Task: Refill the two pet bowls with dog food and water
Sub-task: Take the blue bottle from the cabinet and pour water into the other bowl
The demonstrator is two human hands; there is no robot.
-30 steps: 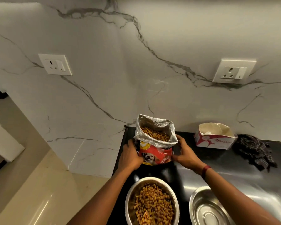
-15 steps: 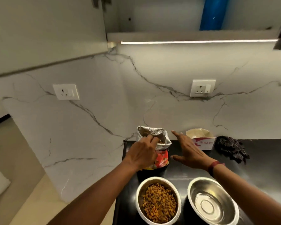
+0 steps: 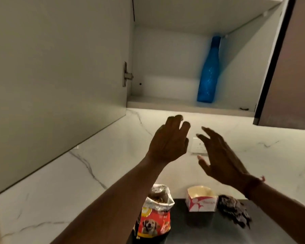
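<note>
A blue water bottle [image 3: 209, 71] stands upright on the shelf of an open wall cabinet [image 3: 165, 101]. Both my hands are raised in the air below that shelf and hold nothing. My left hand [image 3: 169, 141] has loosely curled fingers; my right hand [image 3: 218, 155] has its fingers spread. The red dog food bag [image 3: 155, 217] stands open on the black counter [image 3: 201, 231] below my left forearm, with kibble showing at its mouth. The two pet bowls are out of view.
A white and red paper box [image 3: 201, 199] and a dark crumpled cloth [image 3: 234, 212] lie on the counter by the marble wall. The cabinet's doors hang open at left [image 3: 60, 76] and right [image 3: 289, 67]. A wall socket [image 3: 197, 147] sits between my hands.
Both hands have left the dog food bag and risen toward the cabinet. The view has tilted up, so the bowls dropped out of sight and the blue bottle came into full view.
</note>
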